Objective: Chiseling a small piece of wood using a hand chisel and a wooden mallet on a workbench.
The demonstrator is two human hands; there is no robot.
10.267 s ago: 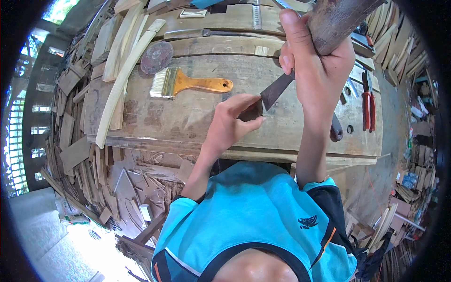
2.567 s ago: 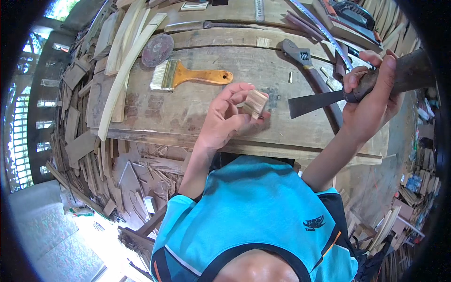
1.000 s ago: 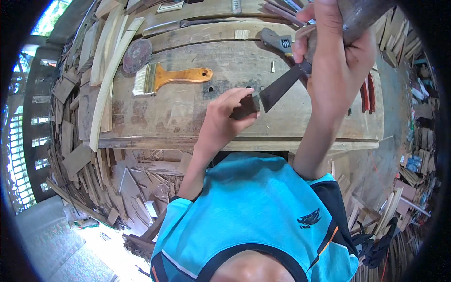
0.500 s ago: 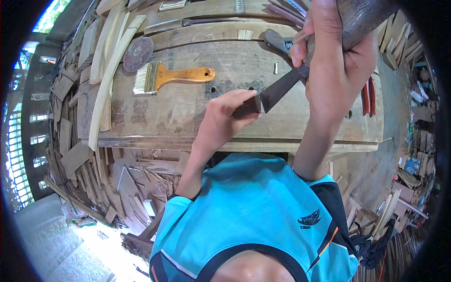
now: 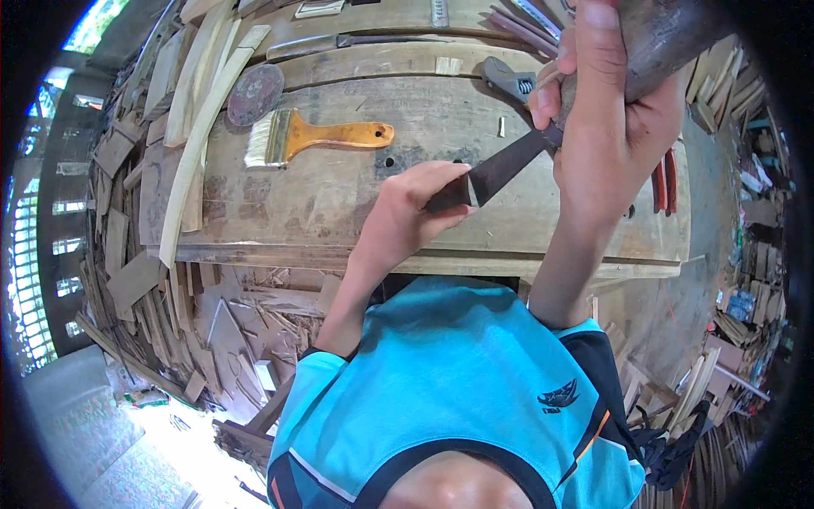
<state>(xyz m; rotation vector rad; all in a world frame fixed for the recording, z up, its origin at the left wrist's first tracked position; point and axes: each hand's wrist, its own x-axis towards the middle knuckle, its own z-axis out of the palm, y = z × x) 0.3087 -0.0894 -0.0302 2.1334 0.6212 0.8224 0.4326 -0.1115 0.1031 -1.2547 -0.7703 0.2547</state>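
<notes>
My right hand [image 5: 604,144] is wrapped round the thick dark handle of a chisel [image 5: 509,170]. Its flat, dark blade slants down to the left, and the bright bevelled edge faces my left hand [image 5: 397,208]. Between the thumb and fingers of that hand is a small dark block [image 5: 446,196], possibly a sharpening stone. The block's end meets the chisel's edge, or lies very close to it; I cannot tell which. Both hands are above the wooden workbench [image 5: 288,208].
On the bench lie a paintbrush [image 5: 339,136], a round worn disc [image 5: 255,95], an adjustable wrench [image 5: 506,81] and red-handled pliers [image 5: 665,182]. A long tool [image 5: 305,47] rests farther back. Wooden strips [image 5: 203,140] lean at the left; scrap wood [image 5: 131,284] surrounds the bench.
The bench and its tools have shifted slightly in the picture. Both hands keep their grips, with the chisel and block in nearly the same position against each other.
</notes>
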